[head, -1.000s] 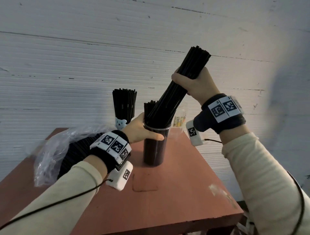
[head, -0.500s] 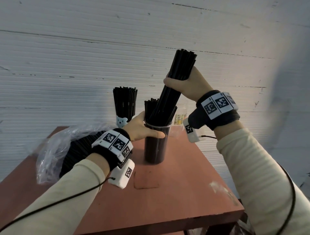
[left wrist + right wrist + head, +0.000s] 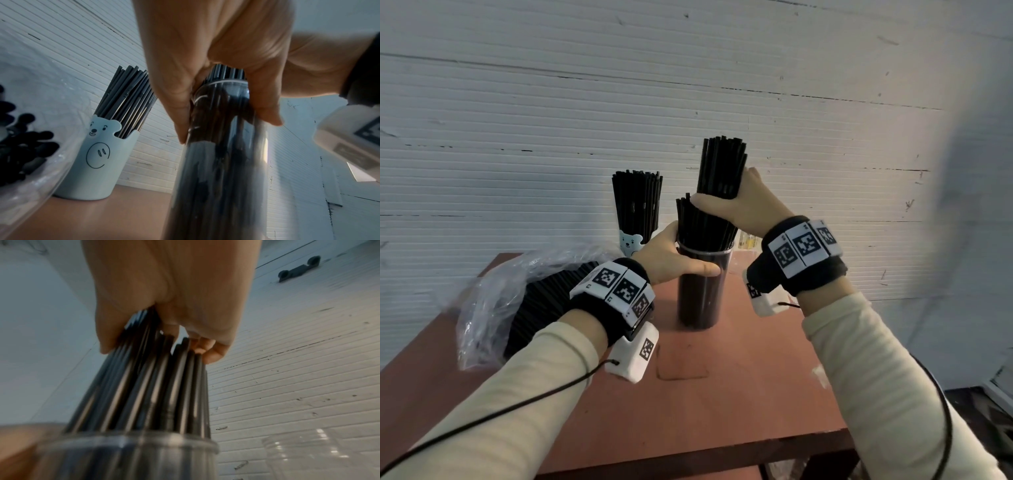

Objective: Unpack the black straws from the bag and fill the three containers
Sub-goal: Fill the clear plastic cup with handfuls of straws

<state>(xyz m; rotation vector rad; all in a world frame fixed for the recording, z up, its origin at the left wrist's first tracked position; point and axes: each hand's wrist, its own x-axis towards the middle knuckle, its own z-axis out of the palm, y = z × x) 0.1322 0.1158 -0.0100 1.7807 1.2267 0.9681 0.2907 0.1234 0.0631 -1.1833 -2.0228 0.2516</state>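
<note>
A tall clear cup packed with black straws stands mid-table. My left hand grips it just under the rim, thumb across the front; the left wrist view shows the fingers wrapped round the cup. My right hand holds an upright bundle of black straws whose lower ends sit inside the cup, seen close in the right wrist view. Behind stands a pale blue bear cup full of straws. The clear plastic bag with remaining black straws lies at left.
The reddish-brown table has its front edge near me and its right edge by my right forearm. A third clear container stands behind the cup at right. A white ribbed wall runs close behind the table.
My right hand has swung the straw bundle from a rightward tilt to upright and lowered it deeper into the clear cup. My left hand has kept its hold on the cup.
</note>
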